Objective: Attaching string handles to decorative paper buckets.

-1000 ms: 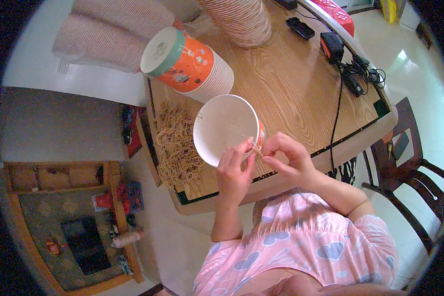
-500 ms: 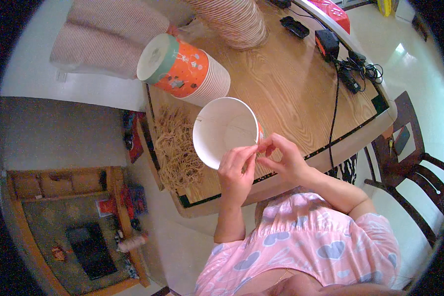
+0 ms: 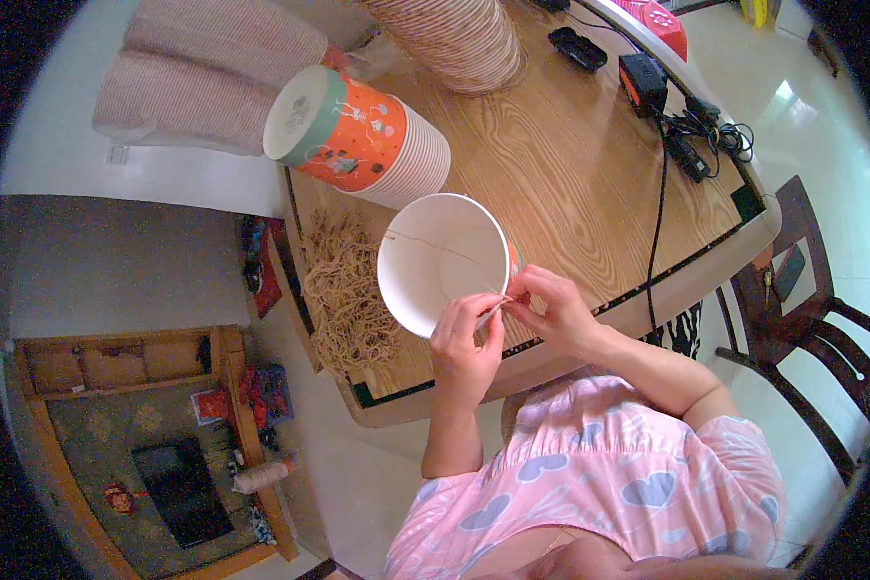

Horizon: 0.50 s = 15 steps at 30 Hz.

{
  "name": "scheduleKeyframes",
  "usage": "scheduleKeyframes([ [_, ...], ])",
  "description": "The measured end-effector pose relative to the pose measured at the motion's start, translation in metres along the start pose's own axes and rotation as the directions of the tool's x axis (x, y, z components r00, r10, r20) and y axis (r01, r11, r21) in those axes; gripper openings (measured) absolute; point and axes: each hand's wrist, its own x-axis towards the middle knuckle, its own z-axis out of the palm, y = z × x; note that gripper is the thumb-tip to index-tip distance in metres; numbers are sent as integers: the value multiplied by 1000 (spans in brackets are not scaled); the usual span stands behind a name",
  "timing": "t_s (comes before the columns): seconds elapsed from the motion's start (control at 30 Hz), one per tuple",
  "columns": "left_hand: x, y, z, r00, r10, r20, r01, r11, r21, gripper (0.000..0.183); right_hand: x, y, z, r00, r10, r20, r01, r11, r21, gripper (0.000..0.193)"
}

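A white-lined paper bucket [image 3: 445,253] lies in front of me, its open mouth facing me. A thin brown strand of twine [image 3: 437,246] crosses the mouth from a small knot or end on the left of the rim. At the near right rim my left hand [image 3: 466,338] pinches the twine's end, fingertips closed. My right hand [image 3: 554,311] meets it there, thumb and forefinger closed on the same twine. A small pale sliver shows between the left fingers; its kind is unclear. Loose cut twine [image 3: 351,300] lies heaped left of the bucket.
Behind the bucket lies a stack of orange and green paper buckets [image 3: 362,135]. Farther back are a large ribbed stack [image 3: 459,48] and wrapped stacks [image 3: 193,97]. A power adapter [image 3: 642,83] with black cables rests on the wooden table [image 3: 575,184]. A dark chair [image 3: 802,280] stands right.
Both hands stay at the rim, their fingertips shifted slightly as they work the twine. The strand across the bucket's mouth shows more plainly now.
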Motion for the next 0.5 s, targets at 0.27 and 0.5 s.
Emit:
scheduleKeyframes([
  [0.27, 4, 2, -3, 982, -174, 67, 181, 977, -111, 25, 1, 8, 2, 1000, -1, 8, 1, 1000, -26, 12],
  [0.5, 46, -6, -25, 974, 11, 227, -22, 999, 48, 44, -2, 0, 2, 1000, -29, 4, 29, 999, -29, 12],
])
